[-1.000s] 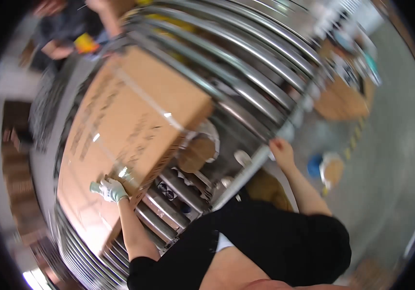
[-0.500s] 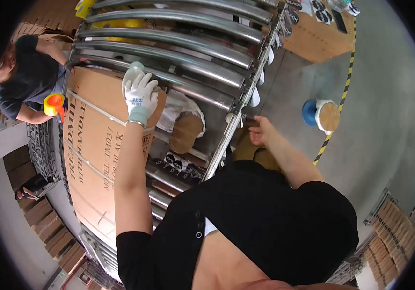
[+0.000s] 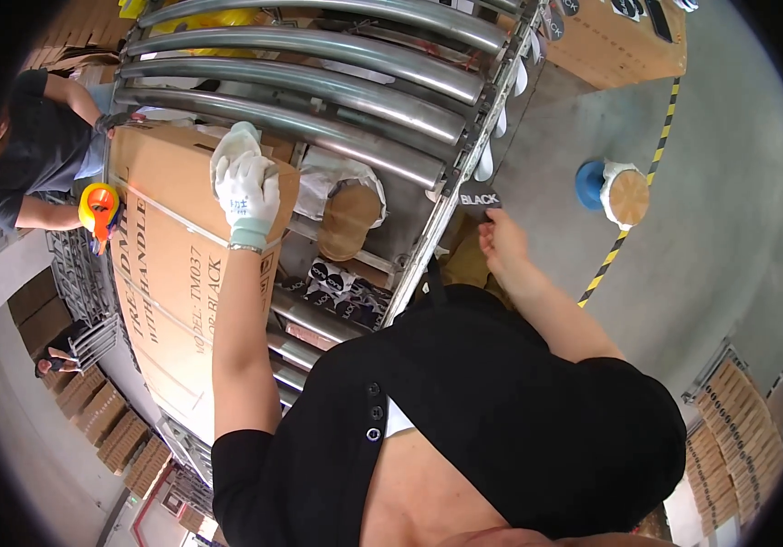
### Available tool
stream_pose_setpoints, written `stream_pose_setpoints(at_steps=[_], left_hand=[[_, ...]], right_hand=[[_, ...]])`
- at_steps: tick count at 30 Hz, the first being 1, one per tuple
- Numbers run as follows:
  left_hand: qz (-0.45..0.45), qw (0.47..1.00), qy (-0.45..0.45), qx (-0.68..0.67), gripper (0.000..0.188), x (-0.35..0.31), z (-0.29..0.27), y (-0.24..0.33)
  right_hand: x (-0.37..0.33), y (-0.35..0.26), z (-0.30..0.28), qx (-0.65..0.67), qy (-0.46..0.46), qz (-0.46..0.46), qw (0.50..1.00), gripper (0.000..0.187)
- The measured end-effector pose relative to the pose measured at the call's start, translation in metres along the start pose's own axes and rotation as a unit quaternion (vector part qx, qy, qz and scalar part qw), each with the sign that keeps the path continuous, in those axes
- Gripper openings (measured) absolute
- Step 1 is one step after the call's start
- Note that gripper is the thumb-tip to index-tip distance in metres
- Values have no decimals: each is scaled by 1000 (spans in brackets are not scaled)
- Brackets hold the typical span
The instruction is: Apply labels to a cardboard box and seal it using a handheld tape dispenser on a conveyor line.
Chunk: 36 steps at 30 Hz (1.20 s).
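Observation:
My left hand (image 3: 247,187), in a white glove with a pale green cuff, rests over the end of a large brown carton (image 3: 165,264). Its fingers are curled around what looks like a second white glove (image 3: 234,143), whose green cuff points away from me. Bare, my right hand (image 3: 504,244) is beyond the conveyor's right rail, pinching a small dark label (image 3: 480,198) with pale lettering between thumb and fingers. The carton lies on the roller conveyor, bound with pale straps and printed in dark lettering.
Metal rollers (image 3: 318,87) run ahead of the carton. A co-worker (image 3: 49,137) at the left holds an orange and yellow tape dispenser (image 3: 99,208). Labels (image 3: 337,283) and a tape roll (image 3: 350,219) sit between rollers. A round-topped stool (image 3: 627,198) stands right.
My right hand has lifted slightly, turning the label so its face shows. My left hand stays on the carton's end with its fingers more curled. The view has shifted a little.

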<state>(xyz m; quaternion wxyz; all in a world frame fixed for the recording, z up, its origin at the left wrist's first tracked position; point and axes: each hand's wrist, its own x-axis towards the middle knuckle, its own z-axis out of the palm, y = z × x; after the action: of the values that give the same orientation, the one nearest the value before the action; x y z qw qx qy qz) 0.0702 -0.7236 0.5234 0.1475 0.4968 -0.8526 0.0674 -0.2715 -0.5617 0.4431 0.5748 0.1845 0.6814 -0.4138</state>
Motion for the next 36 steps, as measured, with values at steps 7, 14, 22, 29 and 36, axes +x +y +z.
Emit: stream_pose_setpoints(at_steps=[7,14,22,29,36], left_hand=[[-51,998,-18,-15,10,-28,-28,-8],[-154,983,82,-56,17,-89,-33,-17],[-434,881,151,111,17,-149,-14,-56],[-439,880,139,116,14,-178,-9,-81],[-441,883,128,97,9,-202,-2,-89]], right_hand=[[-56,-64,73,-169,-241,-358,886,8],[-15,-30,313,-247,-615,-168,729,7],[9,151,539,-354,-672,-37,649,10],[16,265,629,-392,-688,18,610,15],[32,323,654,-360,-693,4,624,17]])
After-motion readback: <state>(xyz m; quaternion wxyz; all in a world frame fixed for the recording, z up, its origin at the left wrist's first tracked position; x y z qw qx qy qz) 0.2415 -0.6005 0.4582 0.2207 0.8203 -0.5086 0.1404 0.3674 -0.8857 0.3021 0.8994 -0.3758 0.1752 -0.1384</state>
